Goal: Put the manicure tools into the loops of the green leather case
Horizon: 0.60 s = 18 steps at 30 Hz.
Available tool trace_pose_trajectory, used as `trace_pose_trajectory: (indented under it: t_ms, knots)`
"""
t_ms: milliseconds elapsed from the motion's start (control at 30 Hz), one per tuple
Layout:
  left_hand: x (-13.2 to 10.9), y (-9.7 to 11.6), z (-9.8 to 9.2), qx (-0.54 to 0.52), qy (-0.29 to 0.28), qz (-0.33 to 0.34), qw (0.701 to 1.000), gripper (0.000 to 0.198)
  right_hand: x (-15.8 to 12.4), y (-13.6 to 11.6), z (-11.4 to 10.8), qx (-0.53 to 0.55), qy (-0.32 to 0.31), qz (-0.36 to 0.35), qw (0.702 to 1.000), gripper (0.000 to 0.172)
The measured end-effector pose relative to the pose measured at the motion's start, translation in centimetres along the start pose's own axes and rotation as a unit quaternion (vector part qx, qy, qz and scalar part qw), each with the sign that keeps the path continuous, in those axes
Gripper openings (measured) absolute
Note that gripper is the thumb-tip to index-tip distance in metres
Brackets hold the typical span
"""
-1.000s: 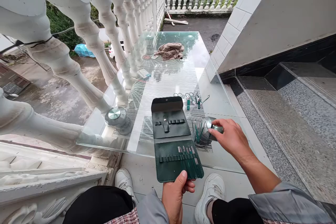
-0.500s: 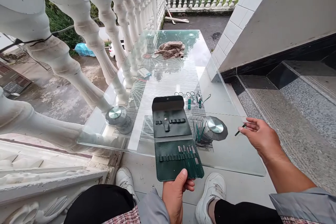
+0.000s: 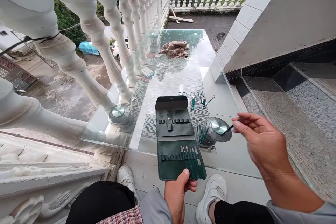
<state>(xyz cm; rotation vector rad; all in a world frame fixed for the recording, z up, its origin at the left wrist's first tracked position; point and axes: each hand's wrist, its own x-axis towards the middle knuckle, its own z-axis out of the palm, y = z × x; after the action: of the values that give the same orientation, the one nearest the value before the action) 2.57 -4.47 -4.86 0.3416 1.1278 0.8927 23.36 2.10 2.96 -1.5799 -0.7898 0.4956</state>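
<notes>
My left hand (image 3: 180, 189) grips the lower edge of an open dark green case (image 3: 170, 161), thumb on top. Several slim metal-tipped tools (image 3: 191, 152) sit in its loops at the lower right; the loops to the left and in the upper half hold nothing. My right hand (image 3: 262, 136), right of the case, pinches a thin dark green tool (image 3: 228, 130) between thumb and fingertips. On the glass table, more slim green tools (image 3: 201, 131) stand close beside the case. Green nail clippers (image 3: 193, 102) and scissors (image 3: 194, 95) lie beyond it.
The glass table (image 3: 225, 94) rests on round supports with metal discs (image 3: 118, 111). A brown cloth (image 3: 175, 49) and a small white-blue packet (image 3: 147, 72) lie farther back. White balusters (image 3: 91, 31) line the left; stone steps (image 3: 280, 101) rise at the right.
My right hand has moved slightly left and closer, and its tool now points toward the metal disc. The view has shifted a little; my left hand still holds the case.
</notes>
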Motion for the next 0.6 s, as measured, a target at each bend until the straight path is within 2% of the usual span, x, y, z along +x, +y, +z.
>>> trace_pose_trajectory:
  t_ms: [133, 267, 400, 600]
  knots:
    - [0.0, 0.1, 0.0, -0.011, -0.011, 0.000, 1.000, 0.050, -3.2, -1.2, 3.3, 0.045, -0.129, 0.062, 0.989, 0.034]
    - [0.0, 0.2, 0.2, -0.022, -0.013, 0.004, 1.000, 0.053, -4.7, -1.0, 6.1, 0.041, -0.230, 0.105, 0.967, 0.033]
    - [0.0, 0.2, 0.1, -0.011, -0.001, -0.006, 1.000, 0.052, -4.9, -0.4, 7.6, 0.019, -0.271, 0.118, 0.955, 0.032]
    - [0.1, 0.2, 0.0, -0.020, -0.002, -0.005, 1.000, 0.048, -4.8, 0.1, 8.5, -0.003, -0.307, 0.119, 0.944, 0.025]
